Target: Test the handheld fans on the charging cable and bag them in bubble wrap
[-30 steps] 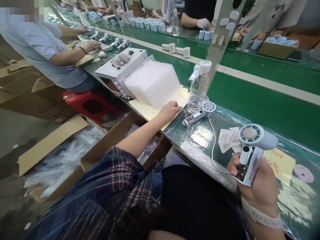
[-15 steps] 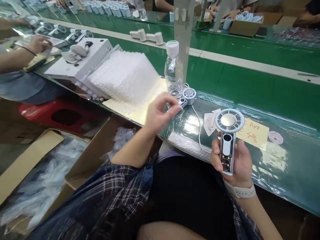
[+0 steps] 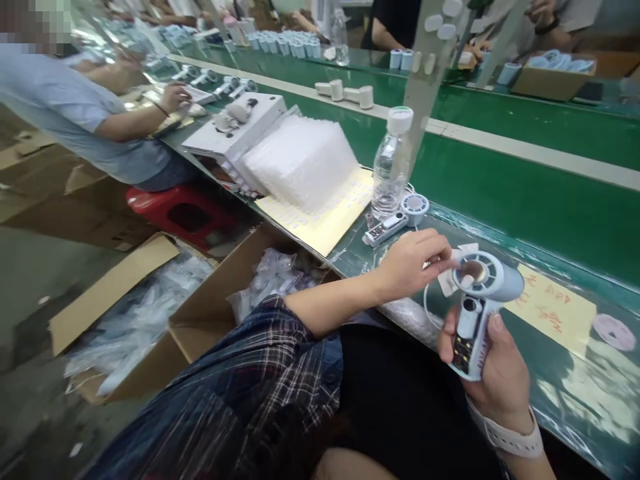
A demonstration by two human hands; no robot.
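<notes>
My right hand (image 3: 493,367) gripped the handheld fan (image 3: 475,313) above the table (image 3: 550,220) edge; my left hand (image 3: 413,263) pinched something small onto its hub. Pressed off-centre, it could have stuck crooked.

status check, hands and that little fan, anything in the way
Right hand gripping the fan by its handle. Left hand pinched at the fan's round head. Water bottle and second fan stand apart behind; nothing blocks.

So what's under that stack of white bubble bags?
A yellow sticker sheet lies under the bubble bags, its near part showing rows of pale stickers. The part beneath the stack is hidden.
</notes>
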